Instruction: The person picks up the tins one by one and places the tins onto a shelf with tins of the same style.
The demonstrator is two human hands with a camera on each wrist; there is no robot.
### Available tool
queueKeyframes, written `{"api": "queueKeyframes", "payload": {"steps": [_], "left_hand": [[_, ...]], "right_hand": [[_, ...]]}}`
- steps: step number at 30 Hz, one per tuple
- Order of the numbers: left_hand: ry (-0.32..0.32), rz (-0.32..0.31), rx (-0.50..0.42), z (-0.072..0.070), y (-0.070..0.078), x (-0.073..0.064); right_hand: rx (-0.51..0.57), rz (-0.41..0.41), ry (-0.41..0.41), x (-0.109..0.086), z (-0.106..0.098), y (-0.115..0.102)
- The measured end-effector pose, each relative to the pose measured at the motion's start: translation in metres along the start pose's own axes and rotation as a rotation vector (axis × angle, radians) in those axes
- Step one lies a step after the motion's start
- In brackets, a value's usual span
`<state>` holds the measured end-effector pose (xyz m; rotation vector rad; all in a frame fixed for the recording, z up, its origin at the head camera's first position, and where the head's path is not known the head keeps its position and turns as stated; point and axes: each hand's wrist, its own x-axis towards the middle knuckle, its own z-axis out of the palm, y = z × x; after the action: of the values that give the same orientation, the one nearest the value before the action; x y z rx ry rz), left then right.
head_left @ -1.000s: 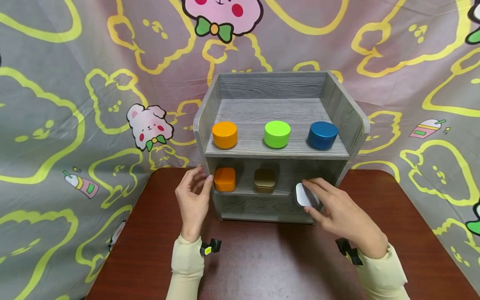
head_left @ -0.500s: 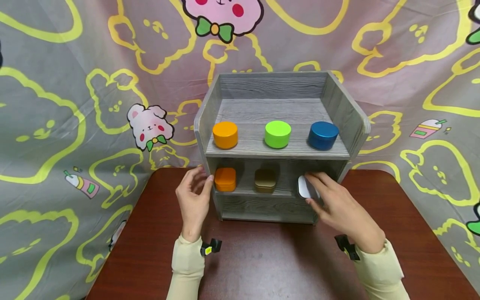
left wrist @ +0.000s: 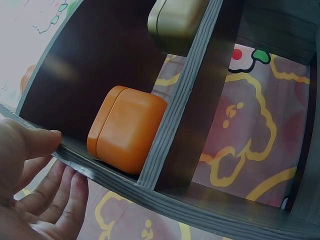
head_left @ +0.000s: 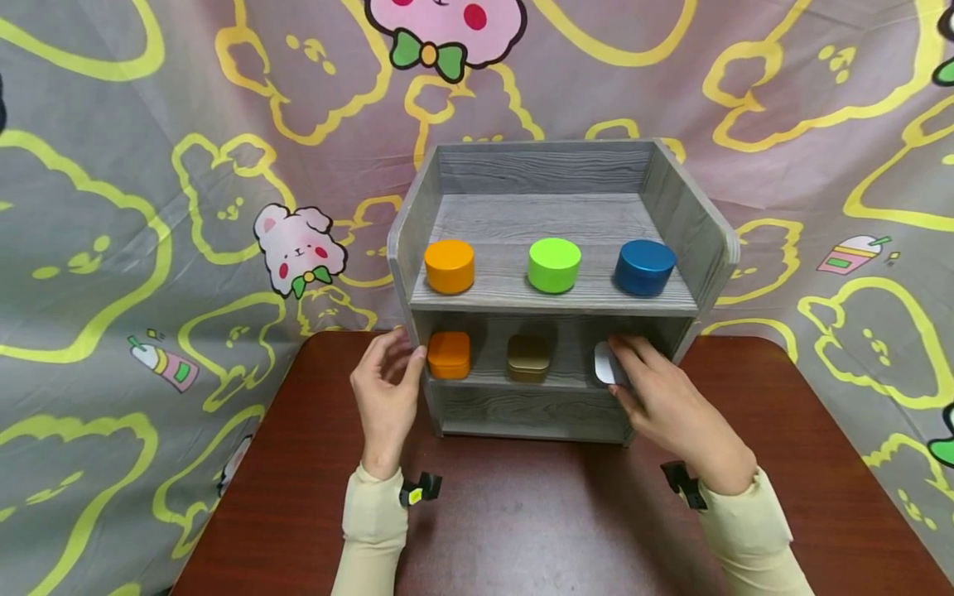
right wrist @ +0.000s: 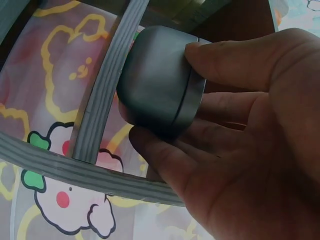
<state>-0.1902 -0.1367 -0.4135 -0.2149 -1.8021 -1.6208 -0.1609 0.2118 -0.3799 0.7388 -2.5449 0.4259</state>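
Note:
A grey wood-grain shelf unit stands on the table. My left hand holds its left side panel, with the thumb on the front edge and the fingers around the outside. In the right part of the middle shelf, my right hand grips a silver-white square tin between thumb and fingers. The right wrist view shows this tin right at the shelf board's edge, with its lid side towards my palm. An orange square tin and a gold square tin sit on the same shelf.
On the top shelf stand three round tins: orange, light green and blue. A low bottom compartment lies under the middle shelf. Behind the brown table hangs a patterned cloth.
My right hand has moved the silver-white tin inward onto the middle shelf, turning and raising it slightly. My left hand has stayed at the side panel.

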Motion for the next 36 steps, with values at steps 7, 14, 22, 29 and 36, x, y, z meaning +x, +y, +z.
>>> {"api": "queueKeyframes", "payload": {"steps": [7, 14, 22, 29, 36], "left_hand": [[0.000, 0.003, 0.003, 0.0007, -0.0007, 0.0007], [0.000, 0.005, 0.004, 0.0017, -0.0008, 0.0021], [0.003, 0.004, -0.003, 0.0023, 0.0009, 0.0019], [0.003, -0.003, 0.002, 0.0013, -0.0012, 0.0009], [0.006, -0.006, 0.006, -0.0001, -0.0012, 0.0001]], "right_hand": [[0.010, 0.063, -0.069, 0.0032, -0.0034, -0.0009], [0.025, 0.075, -0.109, 0.0056, -0.0025, 0.0004], [0.039, 0.090, -0.122, 0.0053, 0.0021, 0.0015], [0.061, 0.099, -0.107, 0.0017, 0.0055, 0.0003], [0.065, 0.116, -0.094, -0.0020, 0.0057, -0.0020]]}}
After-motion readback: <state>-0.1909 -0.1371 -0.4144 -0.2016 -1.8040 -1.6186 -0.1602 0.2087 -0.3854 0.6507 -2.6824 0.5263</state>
